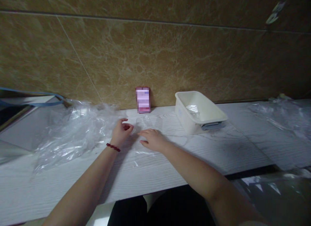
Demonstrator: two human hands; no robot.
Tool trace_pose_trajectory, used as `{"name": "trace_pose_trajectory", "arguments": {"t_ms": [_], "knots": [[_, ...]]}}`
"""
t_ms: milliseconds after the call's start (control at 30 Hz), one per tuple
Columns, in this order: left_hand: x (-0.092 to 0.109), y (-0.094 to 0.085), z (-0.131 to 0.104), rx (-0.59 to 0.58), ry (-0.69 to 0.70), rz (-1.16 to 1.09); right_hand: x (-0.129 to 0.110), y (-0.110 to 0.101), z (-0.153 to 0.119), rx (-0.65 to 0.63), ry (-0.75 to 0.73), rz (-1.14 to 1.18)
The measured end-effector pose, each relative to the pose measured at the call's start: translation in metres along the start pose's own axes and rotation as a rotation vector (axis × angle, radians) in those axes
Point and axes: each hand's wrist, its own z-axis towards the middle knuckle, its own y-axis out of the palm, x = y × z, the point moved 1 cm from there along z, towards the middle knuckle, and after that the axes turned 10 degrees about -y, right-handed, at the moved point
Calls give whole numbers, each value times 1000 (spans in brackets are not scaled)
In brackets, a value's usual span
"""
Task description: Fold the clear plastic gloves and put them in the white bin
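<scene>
Across the worktop (pixel 36 193), your left hand (pixel 120 132) and right hand (pixel 155 140) have fingers (pixel 146 132) apart; the thin clear bag (pixel 146 153), seemingly unpinched, could slide.

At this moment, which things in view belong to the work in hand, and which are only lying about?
Likely in work:
- clear plastic under right hand
- perhaps white bin
- perhaps left plastic heap

Probably lying about:
- propped phone
- blue strap

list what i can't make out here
In the head view:
Phone screen: pixelated, unreadable.
Clear plastic under the right hand: partly covered by that hand.
White bin: its near wall hides part of the inside.
Plastic pile at right: cut off by the right edge.
</scene>
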Motion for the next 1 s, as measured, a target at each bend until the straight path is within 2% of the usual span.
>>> {"name": "trace_pose_trajectory", "arguments": {"t_ms": [133, 200, 300, 400, 500, 600, 633, 733, 867, 1000], "knots": [[9, 3, -8, -9, 89, 116, 2, -2, 4, 235, 111, 114], [14, 5, -13, -28, 132, 186, 3, -3, 5, 301, 134, 172], [22, 11, -21, -70, 186, 250, 4, -3, 6, 306, 151, 233], [29, 14, -28, -117, 220, 267, 7, -1, 7, 244, 189, 269], [30, 10, -28, -191, 307, 302, 13, 1, 8, 206, 185, 248], [21, -2, -16, -167, 422, 396, 22, 3, 8, 223, 148, 181], [16, -7, -11, -135, 452, 428, 24, 3, 7, 226, 138, 167], [-3, -17, 4, -139, 546, 490, 30, 3, 7, 220, 125, 143], [-18, -15, 12, -161, 578, 602, 34, 2, 5, 240, 194, 66], [-21, -8, 13, -172, 594, 693, 37, 4, 4, 223, 252, -3]]}}
